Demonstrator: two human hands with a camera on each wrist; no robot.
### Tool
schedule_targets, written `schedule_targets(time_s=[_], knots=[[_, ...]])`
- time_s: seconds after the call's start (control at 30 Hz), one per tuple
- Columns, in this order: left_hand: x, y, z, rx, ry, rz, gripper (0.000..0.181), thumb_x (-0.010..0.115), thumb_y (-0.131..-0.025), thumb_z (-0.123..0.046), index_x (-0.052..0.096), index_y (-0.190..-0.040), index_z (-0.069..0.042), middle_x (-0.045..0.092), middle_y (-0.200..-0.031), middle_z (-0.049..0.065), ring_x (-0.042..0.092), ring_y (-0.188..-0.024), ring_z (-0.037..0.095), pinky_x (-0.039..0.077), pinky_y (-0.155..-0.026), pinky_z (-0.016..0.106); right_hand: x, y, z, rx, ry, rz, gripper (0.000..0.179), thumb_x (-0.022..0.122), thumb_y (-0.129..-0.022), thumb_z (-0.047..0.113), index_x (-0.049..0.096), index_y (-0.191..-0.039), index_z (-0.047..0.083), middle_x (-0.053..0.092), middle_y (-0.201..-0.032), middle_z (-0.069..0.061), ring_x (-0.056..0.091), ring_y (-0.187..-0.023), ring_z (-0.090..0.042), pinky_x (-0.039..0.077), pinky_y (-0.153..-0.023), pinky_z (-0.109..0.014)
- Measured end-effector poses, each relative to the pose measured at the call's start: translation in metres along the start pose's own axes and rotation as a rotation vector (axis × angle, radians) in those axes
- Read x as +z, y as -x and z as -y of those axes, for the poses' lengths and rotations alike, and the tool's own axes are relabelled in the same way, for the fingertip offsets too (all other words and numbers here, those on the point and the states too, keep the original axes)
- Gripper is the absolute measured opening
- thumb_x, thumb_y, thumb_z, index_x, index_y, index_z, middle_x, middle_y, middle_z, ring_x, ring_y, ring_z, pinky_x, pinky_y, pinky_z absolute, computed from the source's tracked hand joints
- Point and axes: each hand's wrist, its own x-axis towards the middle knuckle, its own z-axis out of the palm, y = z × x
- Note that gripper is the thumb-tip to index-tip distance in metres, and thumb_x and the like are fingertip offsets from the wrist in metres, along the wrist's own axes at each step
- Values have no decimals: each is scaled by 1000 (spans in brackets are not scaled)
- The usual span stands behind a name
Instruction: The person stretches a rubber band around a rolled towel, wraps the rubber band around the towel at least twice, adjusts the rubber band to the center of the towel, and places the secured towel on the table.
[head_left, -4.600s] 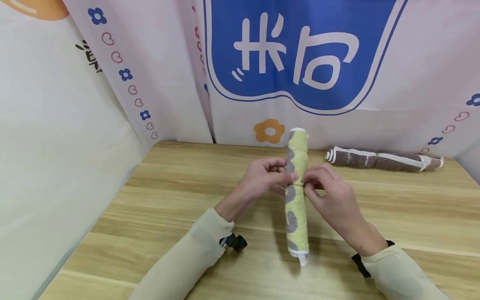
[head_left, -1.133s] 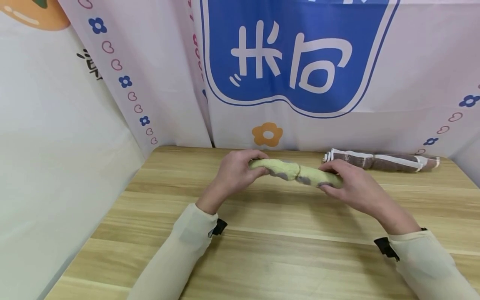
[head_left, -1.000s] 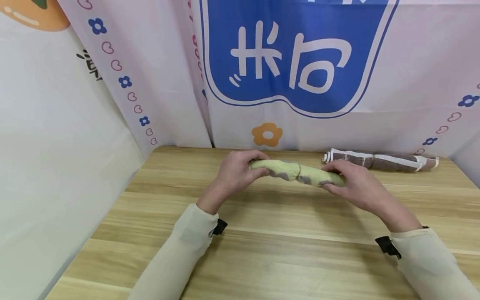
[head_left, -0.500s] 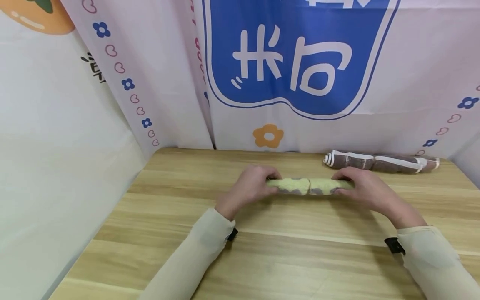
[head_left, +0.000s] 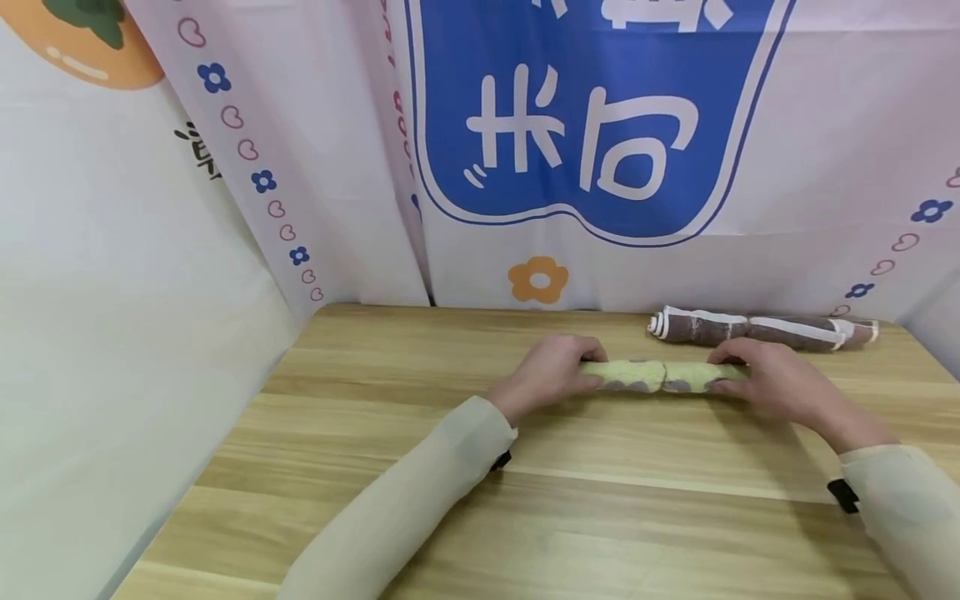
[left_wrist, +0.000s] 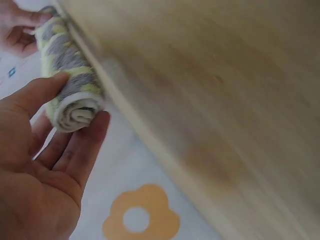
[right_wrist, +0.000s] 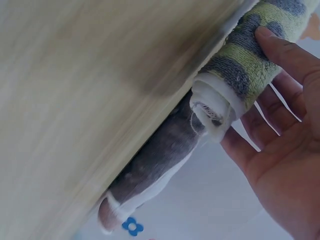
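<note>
A rolled-up towel (head_left: 630,375), yellow-green with grey patches, lies crosswise between my two hands, low over the wooden table. A thin tie or crease pinches it in at the middle. My left hand (head_left: 553,371) grips its left end, thumb on the near side and fingers round the far side. At the other end my right hand (head_left: 776,379) holds it the same way. The left wrist view shows the spiral end of the roll (left_wrist: 77,112) between thumb and fingers. In the right wrist view the white-edged end (right_wrist: 215,107) sticks out past my right hand.
Behind my right hand, a brown rolled towel (head_left: 795,331) with white edging lies along the table's back edge. The wooden table (head_left: 570,533) meets a printed curtain (head_left: 480,258) at the back. A white sheet (head_left: 135,375) hangs on the left.
Earlier the yellow-green roll pointed away from me, with both hands at its middle. It was turned crosswise with a hand at each end, then lowered and moved right, nearer the brown roll.
</note>
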Motion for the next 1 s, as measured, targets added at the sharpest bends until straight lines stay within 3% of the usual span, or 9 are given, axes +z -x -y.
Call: schedule_targets(time_s=[0.2, 0.43, 0.6, 0.7, 0.87, 1.0], knots=[[10, -17, -6, 19, -1, -18, 20, 83, -95, -25, 79, -113, -17, 76, -106, -9, 62, -89, 1, 48, -82, 16, -5, 1, -19, -19, 34, -37, 29, 90, -85, 14, 75, -108, 5, 75, -102, -10, 71, -95, -37, 55, -83, -60], [20, -37, -25, 55, -86, 0, 23, 80, -98, -29, 78, -118, -20, 76, -111, -11, 59, -86, -1, 47, -82, 14, -7, 10, -49, -110, 108, -160, 31, 94, -76, 6, 75, -100, 10, 75, -96, -4, 71, -87, -31, 56, -74, -52], [31, -52, -35, 81, -117, 1, 26, 79, -98, -28, 78, -123, -20, 76, -116, -12, 62, -91, -2, 47, -85, 13, -10, 18, -66, -119, 139, -185, 34, 95, -71, 3, 75, -98, 11, 75, -93, -3, 70, -83, -26, 56, -71, -46], [35, -60, -38, 63, -96, 1, 27, 78, -99, -29, 78, -124, -20, 75, -117, -13, 64, -96, -2, 48, -87, 13, -12, 22, -74, -111, 151, -189, 35, 96, -71, 2, 74, -97, 10, 75, -92, -3, 68, -79, -23, 56, -68, -44], [39, -69, -44, 4, -55, -3, 25, 77, -99, -29, 77, -123, -22, 75, -117, -13, 66, -100, -1, 49, -88, 13, -15, 24, -85, -44, 144, -159, 30, 92, -76, 1, 73, -100, 3, 75, -93, -15, 70, -80, -35, 56, -68, -53], [41, -75, -51, -31, -74, -10, 26, 78, -98, -32, 77, -122, -24, 75, -116, -16, 65, -98, -3, 50, -83, 13, -18, 26, -93, -26, 145, -167, 26, 92, -77, -1, 75, -96, 4, 75, -93, -11, 70, -83, -32, 56, -70, -50]])
